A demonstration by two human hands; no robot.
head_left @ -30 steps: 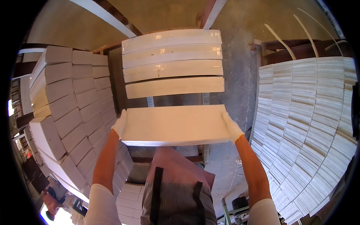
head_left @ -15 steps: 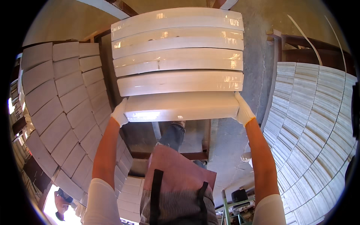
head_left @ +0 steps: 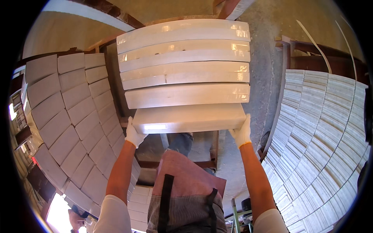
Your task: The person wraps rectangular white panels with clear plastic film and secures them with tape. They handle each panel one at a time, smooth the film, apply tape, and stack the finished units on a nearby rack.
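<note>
A flat, white carton (head_left: 190, 119) lies crosswise in front of me, at the near end of a row of similar taped cartons (head_left: 186, 96). My left hand (head_left: 134, 132), in a white knit glove with a yellow cuff, grips its left near corner. At the right near corner my right hand (head_left: 241, 131), gloved the same way, holds it with the thumb along the end. The fingers under the carton are partly hidden. Clear tape shines on the ends of the cartons beyond, while a thin gap separates the nearest of them from the held one.
To the left rises a large stack of plain cartons (head_left: 79, 116). Tight columns of thin, pale sheets or flattened boards (head_left: 314, 128) fill the right side. Brown metal beams (head_left: 289, 58) run around the grey floor (head_left: 261, 77). Near my right forearm stands a green frame (head_left: 236, 217).
Both hands have slid toward the carton's near corners and taken a lower hold. The whole row sits slightly lower in view, and the held carton's near edge has come closer to me.
</note>
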